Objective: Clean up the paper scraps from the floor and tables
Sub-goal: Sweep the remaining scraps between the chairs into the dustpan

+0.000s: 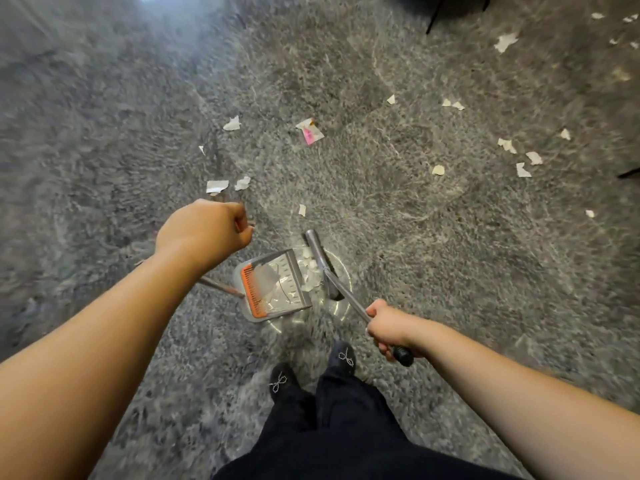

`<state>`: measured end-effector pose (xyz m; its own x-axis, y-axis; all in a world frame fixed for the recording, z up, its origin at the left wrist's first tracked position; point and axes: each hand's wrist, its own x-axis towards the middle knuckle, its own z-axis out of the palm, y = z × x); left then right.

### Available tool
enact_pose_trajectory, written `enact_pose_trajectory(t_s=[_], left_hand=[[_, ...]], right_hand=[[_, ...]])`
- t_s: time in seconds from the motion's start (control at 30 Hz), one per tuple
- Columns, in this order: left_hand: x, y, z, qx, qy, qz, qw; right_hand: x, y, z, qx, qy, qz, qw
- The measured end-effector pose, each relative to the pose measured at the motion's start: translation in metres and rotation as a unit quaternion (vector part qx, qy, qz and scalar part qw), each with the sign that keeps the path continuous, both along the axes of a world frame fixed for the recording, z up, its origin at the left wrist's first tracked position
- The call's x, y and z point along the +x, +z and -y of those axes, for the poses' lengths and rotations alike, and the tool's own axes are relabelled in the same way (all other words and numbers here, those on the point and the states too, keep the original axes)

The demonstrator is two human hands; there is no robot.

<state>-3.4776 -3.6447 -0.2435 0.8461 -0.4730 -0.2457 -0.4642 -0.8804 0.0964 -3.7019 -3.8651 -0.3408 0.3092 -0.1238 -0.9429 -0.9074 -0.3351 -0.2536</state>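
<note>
White paper scraps [217, 186] lie scattered over the grey carpet [104, 133], with one pink-marked scrap [310, 131] further out. A grey dustpan [277, 289] with an orange comb edge sits just ahead of my feet. Its handle [221, 288] runs left under my left forearm. A heap of scraps [309, 271] lies between the pan and the broom head [320, 261]. My right hand [389, 329] grips the broom handle [346, 296]. My left hand [207, 230] hovers above and left of the pan, curled into a fist with nothing visible in it.
More scraps [519, 157] spread to the right and far right [505, 41]. Dark furniture legs [436, 13] stand at the top edge, and another dark edge [628, 174] shows at the right. My black shoes [282, 381] stand just behind the pan.
</note>
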Motion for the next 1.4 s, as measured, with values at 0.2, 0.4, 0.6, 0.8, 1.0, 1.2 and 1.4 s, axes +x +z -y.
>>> enact_pose_trajectory(t_s=[0.2, 0.4, 0.6, 0.8, 1.0, 1.2, 1.4], left_hand=[[-0.006, -0.002, -0.013, -0.005, -0.008, -0.003, 1.0], [-0.011, -0.001, -0.046, -0.017, 0.005, -0.018, 1.0], [-0.013, 0.004, -0.096, -0.076, 0.129, -0.003, 0.989], [-0.003, 0.011, -0.145, -0.107, 0.209, 0.022, 0.972], [0.018, 0.015, -0.174, -0.125, 0.238, 0.036, 0.962], [0.066, 0.013, -0.192, -0.112, 0.27, 0.055, 0.955], [0.144, 0.005, -0.199, -0.07, 0.271, 0.053, 0.959]], right_hand=[[0.002, 0.009, -0.038, 0.088, -0.012, -0.005, 0.996], [-0.005, 0.026, -0.052, 0.108, -0.057, 0.02, 0.992], [-0.001, 0.041, -0.054, 0.079, -0.13, 0.045, 0.987], [0.026, 0.038, -0.062, 0.049, -0.21, 0.079, 0.973], [0.071, 0.031, -0.059, 0.011, -0.262, 0.094, 0.96], [0.12, 0.015, -0.042, -0.018, -0.265, 0.082, 0.96], [0.204, -0.008, -0.04, -0.009, -0.282, 0.031, 0.959]])
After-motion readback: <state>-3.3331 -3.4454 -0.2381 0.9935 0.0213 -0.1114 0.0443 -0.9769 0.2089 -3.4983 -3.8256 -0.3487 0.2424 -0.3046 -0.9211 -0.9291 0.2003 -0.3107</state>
